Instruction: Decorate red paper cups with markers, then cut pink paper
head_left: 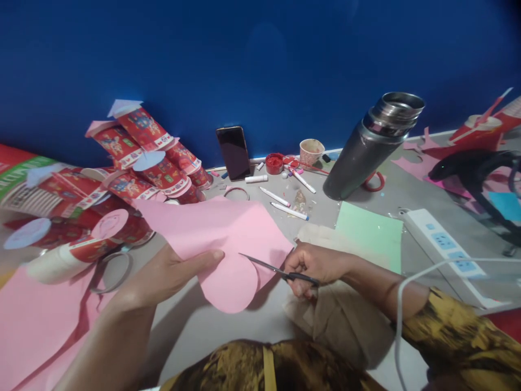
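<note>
A pink sheet of paper (pixel 232 225) is held up in front of me, its lower part cut to a rounded edge. My left hand (pixel 179 274) pinches it from the left, the thumb lying on top and the other fingers hidden beneath. Black-handled scissors (pixel 280 271) are gripped in my right hand (pixel 311 266), on the right of the sheet. Their blades point left and lie at the paper, by the top of the rounded part. Below my right hand a crumpled brown cloth or paper (pixel 345 320) rests on the table.
Stacked red paper cups (pixel 158 174) with paper discs stand left. A phone (pixel 233 153) leans on the blue wall. Markers (pixel 288 210), a small cup (pixel 311 151), a steel flask (pixel 366 149), green paper (pixel 368 233) and a power strip (pixel 443 244) with a white cable (pixel 401 309) are right.
</note>
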Tool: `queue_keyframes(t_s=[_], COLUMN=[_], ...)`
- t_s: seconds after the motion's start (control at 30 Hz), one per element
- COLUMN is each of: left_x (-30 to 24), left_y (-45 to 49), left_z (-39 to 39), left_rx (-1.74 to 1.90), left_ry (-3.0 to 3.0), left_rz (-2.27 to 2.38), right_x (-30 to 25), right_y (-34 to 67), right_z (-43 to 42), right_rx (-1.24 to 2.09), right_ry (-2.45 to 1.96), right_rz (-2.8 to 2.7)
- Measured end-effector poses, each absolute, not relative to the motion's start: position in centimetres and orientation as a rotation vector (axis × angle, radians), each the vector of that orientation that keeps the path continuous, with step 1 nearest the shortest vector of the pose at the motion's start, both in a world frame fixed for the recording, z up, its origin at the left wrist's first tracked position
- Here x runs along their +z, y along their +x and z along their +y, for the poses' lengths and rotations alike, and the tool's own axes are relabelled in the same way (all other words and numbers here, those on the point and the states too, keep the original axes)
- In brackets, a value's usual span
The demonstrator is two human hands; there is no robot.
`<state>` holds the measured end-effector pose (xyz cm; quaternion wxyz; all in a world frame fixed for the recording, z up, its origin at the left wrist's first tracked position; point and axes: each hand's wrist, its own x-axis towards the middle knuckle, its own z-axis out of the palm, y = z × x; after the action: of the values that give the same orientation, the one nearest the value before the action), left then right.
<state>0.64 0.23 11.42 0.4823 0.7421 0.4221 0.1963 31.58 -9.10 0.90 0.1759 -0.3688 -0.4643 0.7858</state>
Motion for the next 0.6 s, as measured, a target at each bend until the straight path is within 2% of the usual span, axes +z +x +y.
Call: queue_keyframes(t_s=[0.6], left_x=[12.8], left_y=[1.0], left_z=[0.6], left_rx=[0.321], left_ry=[1.88], left_rz=[0.988], right_x=[1.1], right_y=[31.3], right_z=[-9.3], right_rx=[2.204], right_ry=[-1.075], right_rz=[-1.297])
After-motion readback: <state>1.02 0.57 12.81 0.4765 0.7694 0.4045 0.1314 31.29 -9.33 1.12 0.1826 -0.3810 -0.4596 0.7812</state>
